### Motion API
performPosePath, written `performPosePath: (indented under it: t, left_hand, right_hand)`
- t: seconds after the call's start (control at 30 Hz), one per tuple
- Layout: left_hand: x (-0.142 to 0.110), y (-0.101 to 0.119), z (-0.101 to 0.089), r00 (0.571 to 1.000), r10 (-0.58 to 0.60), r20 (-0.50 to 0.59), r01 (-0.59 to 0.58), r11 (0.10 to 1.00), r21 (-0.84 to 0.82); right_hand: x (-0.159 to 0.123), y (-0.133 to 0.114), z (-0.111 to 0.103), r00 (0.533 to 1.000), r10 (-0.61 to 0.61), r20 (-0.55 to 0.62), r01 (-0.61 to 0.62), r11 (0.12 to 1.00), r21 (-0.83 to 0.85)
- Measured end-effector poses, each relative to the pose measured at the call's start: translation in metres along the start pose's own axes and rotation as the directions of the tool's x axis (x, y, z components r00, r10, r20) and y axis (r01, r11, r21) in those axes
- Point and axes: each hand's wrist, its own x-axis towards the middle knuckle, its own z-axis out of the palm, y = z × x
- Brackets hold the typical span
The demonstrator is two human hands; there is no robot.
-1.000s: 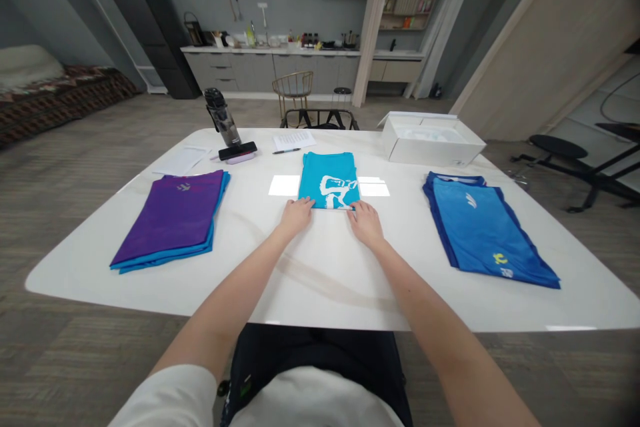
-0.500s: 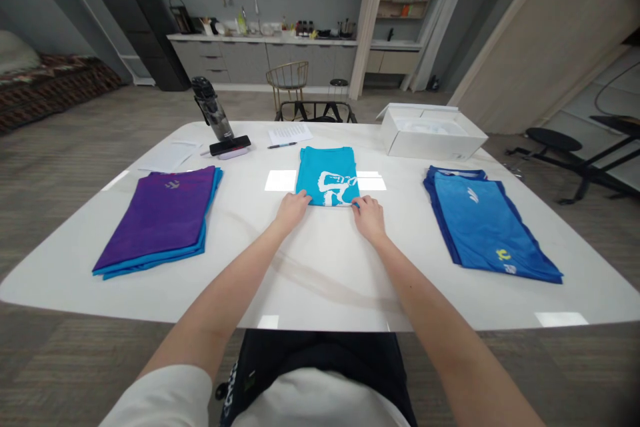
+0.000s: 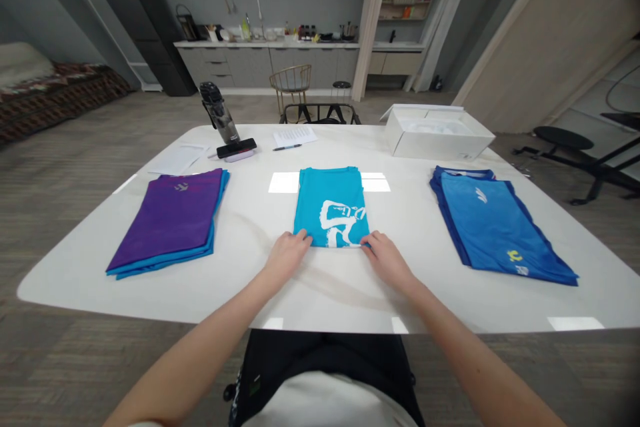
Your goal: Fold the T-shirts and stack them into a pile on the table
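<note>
A folded turquoise shirt [image 3: 330,203] with a white print lies in the middle of the white table [image 3: 320,280]. My left hand [image 3: 286,255] pinches its near left corner. My right hand [image 3: 387,260] pinches its near right corner. Both hands rest low on the tabletop, fingers closed on the shirt's near edge.
A purple shirt on a turquoise one [image 3: 173,220] lies at the left, a stack of blue shirts [image 3: 493,223] at the right. Behind stand an open white box [image 3: 437,133], a dark bottle [image 3: 219,113], a phone [image 3: 237,147], papers with a pen [image 3: 293,138] and a chair [image 3: 320,113].
Both hands have drawn the turquoise shirt toward me across the table, away from the bright rectangles where it lay. The side stacks have not moved.
</note>
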Motion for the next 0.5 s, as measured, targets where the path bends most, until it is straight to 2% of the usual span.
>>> performPosePath:
  t: [0.1, 0.2, 0.37, 0.5]
  left_hand:
    - [-0.036, 0.008, 0.004, 1.0, 0.011, -0.013, -0.011, 0.999, -0.053]
    - [-0.055, 0.011, 0.013, 0.996, -0.041, -0.082, 0.031, 0.993, -0.116]
    - [-0.061, 0.016, 0.028, 0.973, -0.127, -0.192, 0.087, 0.976, -0.2]
    - [-0.055, 0.02, 0.018, 0.969, -0.14, -0.201, 0.095, 0.971, -0.219]
  right_hand:
    - [-0.038, -0.017, 0.0, 1.0, 0.009, 0.021, -0.009, 0.999, 0.033]
    - [-0.056, -0.029, 0.004, 1.0, 0.029, -0.006, -0.029, 0.999, 0.034]
    - [-0.058, -0.036, 0.009, 0.997, 0.057, -0.046, -0.055, 0.998, 0.033]
    - [-0.056, -0.037, 0.004, 0.995, 0.09, -0.054, -0.085, 0.994, 0.075]
